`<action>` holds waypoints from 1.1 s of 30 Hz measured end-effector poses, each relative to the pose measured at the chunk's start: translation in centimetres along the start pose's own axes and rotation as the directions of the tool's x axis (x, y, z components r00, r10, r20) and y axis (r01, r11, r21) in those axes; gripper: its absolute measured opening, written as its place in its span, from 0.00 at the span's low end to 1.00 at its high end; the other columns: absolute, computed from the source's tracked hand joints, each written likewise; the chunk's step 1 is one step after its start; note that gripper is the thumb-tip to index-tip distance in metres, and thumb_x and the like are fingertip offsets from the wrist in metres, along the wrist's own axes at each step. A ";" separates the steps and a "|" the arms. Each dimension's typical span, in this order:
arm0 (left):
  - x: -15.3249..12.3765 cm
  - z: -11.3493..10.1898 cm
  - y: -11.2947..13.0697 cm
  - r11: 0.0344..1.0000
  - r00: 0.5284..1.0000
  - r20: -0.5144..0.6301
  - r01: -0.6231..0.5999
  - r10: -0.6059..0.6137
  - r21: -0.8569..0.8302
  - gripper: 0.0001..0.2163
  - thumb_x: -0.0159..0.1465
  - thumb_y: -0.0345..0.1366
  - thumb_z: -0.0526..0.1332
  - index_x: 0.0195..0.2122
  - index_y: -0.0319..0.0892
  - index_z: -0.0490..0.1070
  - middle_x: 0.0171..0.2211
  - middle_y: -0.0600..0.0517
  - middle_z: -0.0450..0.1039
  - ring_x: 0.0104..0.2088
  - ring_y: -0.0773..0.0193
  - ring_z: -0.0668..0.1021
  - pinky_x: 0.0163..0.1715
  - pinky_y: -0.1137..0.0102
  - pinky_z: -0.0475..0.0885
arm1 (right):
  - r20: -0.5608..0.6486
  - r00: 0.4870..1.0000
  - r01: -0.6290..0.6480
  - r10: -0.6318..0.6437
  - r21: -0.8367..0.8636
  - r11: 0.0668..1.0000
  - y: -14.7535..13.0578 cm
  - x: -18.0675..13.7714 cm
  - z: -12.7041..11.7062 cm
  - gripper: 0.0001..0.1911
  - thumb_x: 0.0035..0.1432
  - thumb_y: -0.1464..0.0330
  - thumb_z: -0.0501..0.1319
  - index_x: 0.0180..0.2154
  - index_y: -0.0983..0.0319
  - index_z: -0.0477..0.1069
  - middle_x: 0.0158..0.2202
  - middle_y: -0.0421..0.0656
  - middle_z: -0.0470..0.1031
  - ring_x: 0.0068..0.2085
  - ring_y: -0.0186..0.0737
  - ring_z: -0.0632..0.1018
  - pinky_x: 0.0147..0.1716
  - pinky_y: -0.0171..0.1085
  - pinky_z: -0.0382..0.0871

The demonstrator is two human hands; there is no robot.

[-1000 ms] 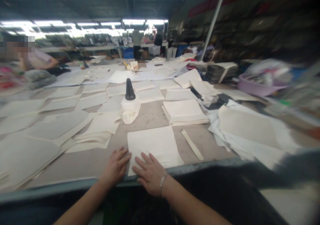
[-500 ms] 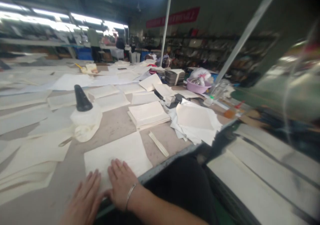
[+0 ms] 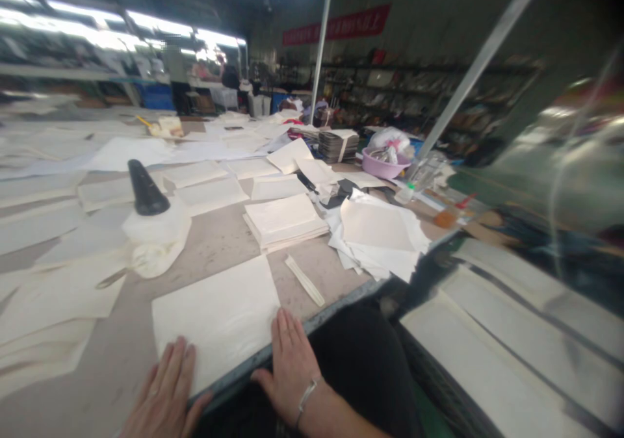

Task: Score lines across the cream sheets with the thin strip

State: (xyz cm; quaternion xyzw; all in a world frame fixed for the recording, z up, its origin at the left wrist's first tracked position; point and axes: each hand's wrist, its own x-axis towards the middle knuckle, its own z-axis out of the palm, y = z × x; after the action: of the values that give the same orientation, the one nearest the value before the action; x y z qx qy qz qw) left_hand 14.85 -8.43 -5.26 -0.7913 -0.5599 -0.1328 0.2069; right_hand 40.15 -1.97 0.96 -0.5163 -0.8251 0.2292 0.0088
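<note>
A square cream sheet [image 3: 217,314] lies flat at the near edge of the table [image 3: 229,236]. My left hand [image 3: 166,392] rests flat on its near left corner, fingers stretched out. My right hand [image 3: 291,364], with a bracelet on the wrist, lies flat at the sheet's near right corner over the table edge, fingers together and extended. Neither hand grips anything. A thin cream strip [image 3: 305,280] lies just right of the sheet.
A white glue bottle with a black cone cap [image 3: 146,210] stands left of centre. A neat stack of cream sheets [image 3: 285,220] and a loose pile [image 3: 380,233] sit beyond. More sheets cover the table. A purple basin [image 3: 385,165] sits far right. People stand in the background.
The view has swung to the right. My right hand has slid from the sheet's middle to its near right corner at the table edge; my left hand stays at the left corner.
</note>
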 end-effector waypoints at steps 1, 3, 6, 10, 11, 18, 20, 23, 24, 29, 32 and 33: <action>0.0 0.2 -0.1 1.000 1.000 0.000 -0.025 0.025 0.009 0.31 0.64 0.49 0.45 0.62 0.31 0.49 0.60 0.28 0.54 0.63 0.38 0.53 0.48 0.47 0.63 | -0.008 1.000 0.004 -0.004 0.001 1.000 -0.1 -0.1 -0.3 0.44 0.61 0.49 0.46 0.62 0.81 0.45 0.64 0.62 0.36 0.65 0.55 0.38 0.63 0.54 0.35; 0.3 0.8 -0.5 0.996 0.996 -0.010 -0.089 0.089 0.010 0.22 0.64 0.42 0.46 0.56 0.38 0.60 0.57 0.33 0.60 0.63 0.39 0.51 0.48 0.44 0.63 | -0.042 0.996 0.078 -0.078 0.009 0.997 -1.0 0.3 -0.9 0.40 0.63 0.52 0.45 0.62 0.79 0.46 0.65 0.60 0.37 0.65 0.53 0.38 0.63 0.54 0.34; 1.6 2.9 -1.1 0.996 0.997 -0.001 -0.074 0.074 -0.041 0.19 0.61 0.35 0.46 0.49 0.36 0.67 0.54 0.35 0.65 0.64 0.42 0.51 0.51 0.45 0.63 | -0.132 0.952 0.284 -0.276 0.039 0.958 -3.1 2.6 -1.4 0.33 0.65 0.57 0.43 0.63 0.73 0.45 0.66 0.54 0.37 0.66 0.48 0.38 0.64 0.49 0.40; 3.5 5.3 -1.8 0.996 0.997 0.048 0.060 -0.057 -0.065 0.22 0.60 0.34 0.44 0.49 0.24 0.66 0.52 0.28 0.65 0.63 0.40 0.52 0.51 0.45 0.63 | -0.117 0.937 0.340 -0.328 0.106 0.934 -5.1 7.6 -0.4 0.31 0.66 0.59 0.39 0.63 0.72 0.46 0.66 0.53 0.43 0.66 0.46 0.44 0.63 0.48 0.45; 3.8 5.4 -1.9 0.994 0.994 0.064 0.094 -0.090 -0.060 0.23 0.60 0.34 0.44 0.51 0.26 0.66 0.53 0.29 0.65 0.63 0.40 0.52 0.51 0.44 0.62 | -0.096 0.943 0.330 -0.319 0.122 0.936 -5.3 8.6 0.1 0.31 0.66 0.58 0.38 0.63 0.72 0.46 0.66 0.52 0.43 0.66 0.46 0.44 0.63 0.48 0.43; 4.4 3.1 -1.2 0.970 0.975 0.117 0.203 -0.188 -0.133 0.27 0.61 0.42 0.50 0.61 0.41 0.55 0.60 0.38 0.59 0.63 0.40 0.52 0.53 0.39 0.58 | -0.056 0.985 0.165 -0.162 0.075 0.983 -1.8 10.5 0.4 0.40 0.61 0.47 0.45 0.65 0.66 0.44 0.67 0.52 0.31 0.66 0.47 0.33 0.63 0.52 0.36; 5.0 2.7 -0.5 0.953 0.960 0.090 0.274 -0.264 -0.130 0.27 0.61 0.43 0.51 0.61 0.41 0.54 0.61 0.38 0.56 0.63 0.40 0.52 0.54 0.39 0.56 | -0.041 0.993 0.115 -0.113 0.058 0.992 -0.5 10.6 -0.2 0.39 0.61 0.47 0.45 0.65 0.64 0.44 0.67 0.51 0.30 0.66 0.48 0.33 0.63 0.52 0.35; 5.6 2.5 0.4 0.934 0.939 0.076 0.343 -0.336 -0.104 0.27 0.61 0.43 0.51 0.60 0.38 0.55 0.63 0.36 0.50 0.64 0.39 0.48 0.55 0.41 0.56 | -0.021 1.000 0.012 -0.011 0.043 0.999 0.4 11.3 -0.6 0.42 0.59 0.45 0.46 0.65 0.64 0.42 0.67 0.53 0.28 0.65 0.51 0.33 0.62 0.53 0.34; 5.7 2.5 0.5 0.931 0.935 0.076 0.354 -0.348 -0.090 0.27 0.61 0.43 0.51 0.60 0.37 0.57 0.64 0.35 0.47 0.64 0.39 0.46 0.55 0.42 0.56 | -0.029 0.999 -0.038 0.039 0.033 0.999 0.2 11.6 -0.6 0.43 0.59 0.45 0.46 0.65 0.66 0.41 0.66 0.54 0.28 0.65 0.52 0.33 0.62 0.54 0.33; 5.2 2.9 0.5 0.944 0.942 0.068 0.329 -0.327 -0.023 0.26 0.60 0.43 0.52 0.58 0.34 0.60 0.65 0.32 0.40 0.64 0.35 0.46 0.55 0.44 0.56 | -0.049 0.974 0.224 -0.222 0.039 0.974 -3.7 12.5 0.6 0.35 0.63 0.51 0.43 0.65 0.64 0.45 0.67 0.51 0.33 0.66 0.49 0.36 0.63 0.52 0.33; 4.9 3.1 0.2 0.958 0.956 0.061 0.287 -0.286 -0.002 0.26 0.60 0.40 0.53 0.58 0.34 0.60 0.64 0.30 0.41 0.63 0.35 0.48 0.55 0.45 0.58 | 0.011 0.930 0.366 -0.368 0.068 0.928 -5.0 13.2 0.9 0.30 0.65 0.54 0.39 0.64 0.60 0.49 0.67 0.46 0.38 0.66 0.41 0.40 0.63 0.47 0.36; 4.9 3.1 0.1 0.958 0.956 0.057 0.288 -0.287 0.005 0.26 0.60 0.41 0.53 0.58 0.34 0.59 0.64 0.30 0.41 0.63 0.35 0.49 0.55 0.46 0.58 | 0.022 0.934 0.354 -0.356 0.064 0.933 -4.9 13.6 0.8 0.31 0.65 0.53 0.40 0.64 0.61 0.48 0.67 0.46 0.38 0.66 0.41 0.41 0.63 0.47 0.36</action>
State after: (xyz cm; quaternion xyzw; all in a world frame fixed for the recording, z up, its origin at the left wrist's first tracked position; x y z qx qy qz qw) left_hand 16.54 -2.92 -5.90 -0.7053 -0.6744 -0.1396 0.1679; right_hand 29.46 7.63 -0.90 -0.3543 -0.8978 0.2565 0.0516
